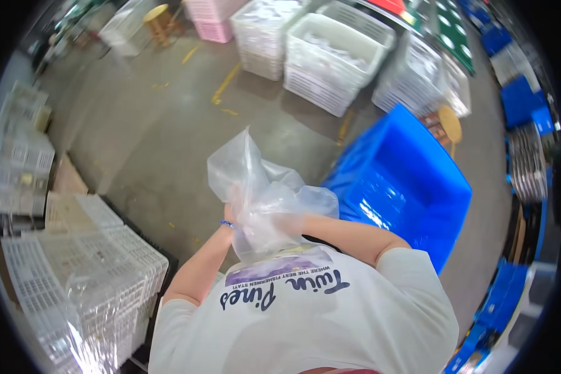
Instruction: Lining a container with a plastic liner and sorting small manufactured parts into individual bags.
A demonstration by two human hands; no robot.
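A crumpled, see-through plastic bag [249, 181] is bunched up in front of my chest, and one corner of it sticks up. My left hand [234, 198], with a blue band at the wrist, is closed on the bag's left side, its fingers partly behind the film. From the right my forearm reaches across, and my right hand [282, 225] lies under or inside the cloudy film, so its fingers are hidden. To the right of the bag, close to my right forearm, is a large blue plastic tub [411, 187], its shiny inside in view.
Stacked white crates [112, 262] under clear film stand near left, and more crates [22, 156] beyond. White baskets [330, 62] with pale contents, a pink crate [212, 22] and wooden stools [161, 23] [449, 124] line the far side. Blue boxes [505, 296] are along the right.
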